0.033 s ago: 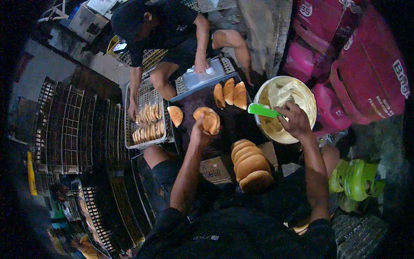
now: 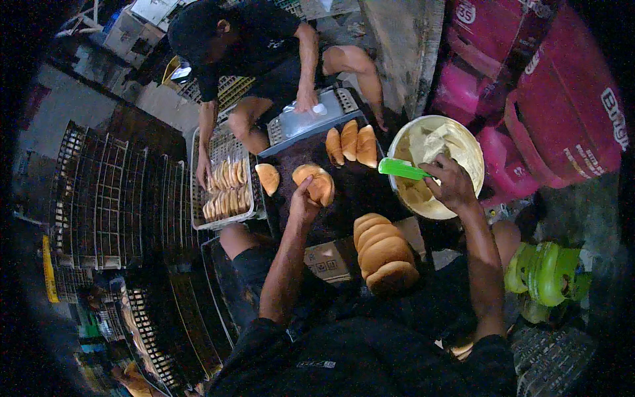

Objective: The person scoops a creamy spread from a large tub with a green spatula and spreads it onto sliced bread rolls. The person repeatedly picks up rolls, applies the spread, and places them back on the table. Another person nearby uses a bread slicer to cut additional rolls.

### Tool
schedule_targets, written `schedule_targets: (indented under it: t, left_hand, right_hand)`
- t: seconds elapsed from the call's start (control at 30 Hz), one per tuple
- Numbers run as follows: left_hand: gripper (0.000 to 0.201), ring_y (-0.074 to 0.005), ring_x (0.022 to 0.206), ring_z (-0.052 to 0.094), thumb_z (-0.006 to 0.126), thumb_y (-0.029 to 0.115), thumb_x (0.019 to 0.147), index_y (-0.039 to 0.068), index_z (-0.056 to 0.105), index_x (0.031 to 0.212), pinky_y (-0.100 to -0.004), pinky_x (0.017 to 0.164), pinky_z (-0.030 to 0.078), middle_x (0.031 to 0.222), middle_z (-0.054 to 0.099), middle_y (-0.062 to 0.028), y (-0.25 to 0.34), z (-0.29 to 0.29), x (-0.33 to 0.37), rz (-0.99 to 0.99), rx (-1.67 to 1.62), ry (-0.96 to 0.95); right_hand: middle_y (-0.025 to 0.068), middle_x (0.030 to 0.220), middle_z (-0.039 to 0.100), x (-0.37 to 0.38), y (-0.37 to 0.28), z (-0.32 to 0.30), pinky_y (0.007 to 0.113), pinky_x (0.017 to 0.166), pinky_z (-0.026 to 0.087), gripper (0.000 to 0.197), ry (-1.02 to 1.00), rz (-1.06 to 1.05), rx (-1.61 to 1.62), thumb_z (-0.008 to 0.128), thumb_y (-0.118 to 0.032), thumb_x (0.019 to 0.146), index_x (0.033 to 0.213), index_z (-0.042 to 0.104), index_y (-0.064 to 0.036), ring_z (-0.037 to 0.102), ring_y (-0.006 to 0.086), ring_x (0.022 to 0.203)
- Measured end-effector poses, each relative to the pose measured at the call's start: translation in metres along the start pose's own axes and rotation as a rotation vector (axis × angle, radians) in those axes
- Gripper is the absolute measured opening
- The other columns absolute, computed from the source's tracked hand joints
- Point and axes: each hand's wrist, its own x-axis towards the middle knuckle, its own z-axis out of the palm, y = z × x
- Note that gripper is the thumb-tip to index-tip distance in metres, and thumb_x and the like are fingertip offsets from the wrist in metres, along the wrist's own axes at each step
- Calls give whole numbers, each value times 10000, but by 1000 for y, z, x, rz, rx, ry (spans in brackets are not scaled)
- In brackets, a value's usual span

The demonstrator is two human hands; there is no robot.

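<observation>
My left hand [image 2: 304, 200] is closed round a golden-brown bread bun [image 2: 315, 184], held over the dark tabletop [image 2: 291, 218]. In my right hand [image 2: 454, 184] is a bright green spatula [image 2: 402, 169], its green part sticking out leftward over the rim of a tub [image 2: 393, 182] of pale cream [image 2: 443, 142]. My fingers hide the spatula's other end. Close to my body lies a row of several buns [image 2: 385, 255]. Three browned bread pieces [image 2: 349, 143] sit at the table's far side, and a single half-round piece [image 2: 268, 178] rests left of my left hand.
Opposite me a person in black [image 2: 245, 46] has one hand at a crate [image 2: 254, 210] of filled bread rows and the other on a clear plastic sheet [image 2: 301, 122]. Stacked racks [image 2: 99, 198] stand left. Pink bags [image 2: 555, 99] and a green gas cylinder [image 2: 546, 274] are at right.
</observation>
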Motion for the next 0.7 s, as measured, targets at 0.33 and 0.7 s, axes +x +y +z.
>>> schedule_targets:
  t: [0.33, 0.7]
  left_hand:
    - [234, -256, 831, 648, 594, 226, 857, 99, 673, 1037, -383, 831, 439, 912, 680, -103, -82, -39, 41, 667, 2600, -101]
    - [429, -373, 961, 645, 665, 334, 838, -27, 624, 1067, -433, 852, 503, 1031, 671, -215, 44, -11, 92, 346, 1689, 88]
  right_hand:
    - [122, 947, 586, 2, -3, 2, 419, 772, 527, 265, -62, 49, 28, 702, -166, 773, 1031, 676, -111, 621, 330, 883]
    - [142, 957, 581, 9, -3, -4, 442, 764, 522, 214, 13, 52, 68, 679, -163, 791, 986, 662, -77, 616, 349, 867]
